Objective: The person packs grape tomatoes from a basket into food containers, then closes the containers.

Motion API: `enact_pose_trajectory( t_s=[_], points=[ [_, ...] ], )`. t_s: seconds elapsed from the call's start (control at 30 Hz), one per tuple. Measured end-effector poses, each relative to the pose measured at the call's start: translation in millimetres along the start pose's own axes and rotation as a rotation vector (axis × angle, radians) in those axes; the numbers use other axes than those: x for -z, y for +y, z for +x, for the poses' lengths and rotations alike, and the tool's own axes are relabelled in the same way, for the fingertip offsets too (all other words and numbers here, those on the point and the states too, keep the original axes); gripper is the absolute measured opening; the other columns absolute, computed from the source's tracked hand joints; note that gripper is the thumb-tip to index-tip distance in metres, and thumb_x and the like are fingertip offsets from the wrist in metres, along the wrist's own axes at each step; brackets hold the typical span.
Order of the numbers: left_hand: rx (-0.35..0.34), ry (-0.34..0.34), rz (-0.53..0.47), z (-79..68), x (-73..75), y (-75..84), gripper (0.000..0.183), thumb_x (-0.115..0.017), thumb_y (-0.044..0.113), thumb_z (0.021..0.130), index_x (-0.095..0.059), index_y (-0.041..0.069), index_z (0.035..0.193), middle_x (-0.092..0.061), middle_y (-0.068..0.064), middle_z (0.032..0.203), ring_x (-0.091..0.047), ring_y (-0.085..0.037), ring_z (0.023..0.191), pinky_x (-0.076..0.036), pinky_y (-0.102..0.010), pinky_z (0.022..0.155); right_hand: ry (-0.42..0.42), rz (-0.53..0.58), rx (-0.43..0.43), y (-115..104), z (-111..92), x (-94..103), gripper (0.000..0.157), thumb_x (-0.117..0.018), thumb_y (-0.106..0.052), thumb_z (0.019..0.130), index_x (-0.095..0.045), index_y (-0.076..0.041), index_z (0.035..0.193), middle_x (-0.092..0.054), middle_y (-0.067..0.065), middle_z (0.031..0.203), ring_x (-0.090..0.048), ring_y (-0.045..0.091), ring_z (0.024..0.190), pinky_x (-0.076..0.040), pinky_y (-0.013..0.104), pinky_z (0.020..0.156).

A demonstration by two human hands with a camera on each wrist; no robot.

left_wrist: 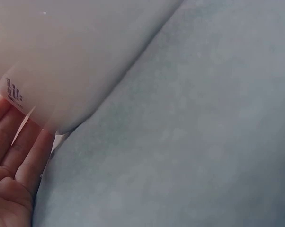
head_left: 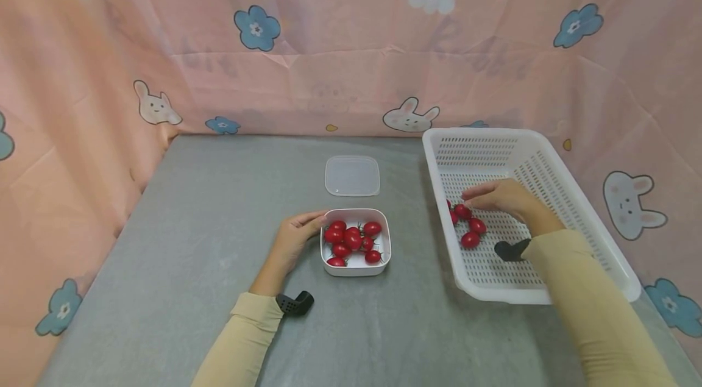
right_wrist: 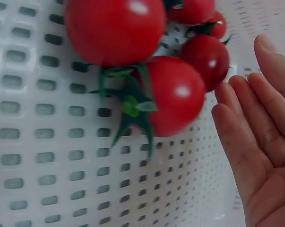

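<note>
My left hand (head_left: 293,237) is at the left wall of a small white square container (head_left: 356,272), and in the left wrist view its straight fingers (left_wrist: 31,153) touch the outside wall; the thumb is not clear there. Several red cherry tomatoes (head_left: 353,239) with green stems lie in the container. My right hand (head_left: 506,199) is inside a white perforated basket (head_left: 589,210), fingers extended beside several more cherry tomatoes (head_left: 470,240). In the right wrist view the right fingertips are close to a tomato (right_wrist: 206,61), with nothing held.
A translucent square lid (head_left: 352,176) lies on the grey table covering (head_left: 219,241) behind the container. The basket's raised rim stands on the right side of the table. A pink patterned curtain (head_left: 329,70) surrounds the back and sides.
</note>
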State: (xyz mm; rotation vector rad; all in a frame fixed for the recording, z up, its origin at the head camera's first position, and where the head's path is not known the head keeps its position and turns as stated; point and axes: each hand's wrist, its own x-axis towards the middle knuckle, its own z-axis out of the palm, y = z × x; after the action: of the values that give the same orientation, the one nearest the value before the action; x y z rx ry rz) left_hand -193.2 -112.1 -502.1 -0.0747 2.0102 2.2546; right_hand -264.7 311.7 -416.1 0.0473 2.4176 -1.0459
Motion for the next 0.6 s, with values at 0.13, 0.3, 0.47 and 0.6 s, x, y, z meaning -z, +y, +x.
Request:
enact_pose_trajectory(
  t_s=[0.13,0.3,0.47,0.6],
  points=[
    [0.0,0.0,0.009,0.0,0.4,0.4,0.034,-0.067,0.01,0.093,-0.066,-0.01,0.12,-0.076,0.002,0.106,-0.067,0.0,0.094,-0.055,-0.022,0.087,-0.018,-0.042,-0.017,2,3,-2.4,0.064,-0.074,-0.042,0.087,-0.059,-0.005,0.137,-0.062,0.017,0.136,-0.053,0.039,0.132,-0.04,0.057,0.11],
    [0.004,0.0,0.009,-0.5,0.5,0.9,0.034,-0.068,0.011,0.093,-0.066,-0.01,0.12,-0.076,0.0,0.108,-0.068,-0.001,0.095,-0.055,-0.023,0.088,-0.026,-0.095,-0.024,3,6,-7.1,0.066,-0.074,-0.042,0.087,-0.058,-0.003,0.137,-0.059,0.021,0.139,-0.051,0.042,0.133,-0.037,0.061,0.111],
    [0.0,-0.004,0.023,-0.1,0.8,-0.3,0.035,-0.068,0.012,0.093,-0.066,-0.009,0.12,-0.075,-0.005,0.112,-0.068,-0.001,0.095,-0.055,-0.023,0.087,-0.009,-0.129,-0.025,1,8,-11.2,0.062,-0.075,-0.038,0.086,-0.061,-0.002,0.134,-0.062,0.022,0.134,-0.055,0.042,0.128,-0.04,0.06,0.109],
    [-0.006,-0.002,0.021,0.4,0.4,-0.4,0.034,-0.068,0.011,0.093,-0.067,-0.01,0.119,-0.075,-0.008,0.112,-0.068,-0.001,0.094,-0.056,-0.023,0.087,0.0,-0.145,-0.029,-1,8,-11.8,0.06,-0.076,-0.038,0.085,-0.063,-0.003,0.132,-0.064,0.021,0.132,-0.056,0.041,0.126,-0.041,0.06,0.108]
  ],
)
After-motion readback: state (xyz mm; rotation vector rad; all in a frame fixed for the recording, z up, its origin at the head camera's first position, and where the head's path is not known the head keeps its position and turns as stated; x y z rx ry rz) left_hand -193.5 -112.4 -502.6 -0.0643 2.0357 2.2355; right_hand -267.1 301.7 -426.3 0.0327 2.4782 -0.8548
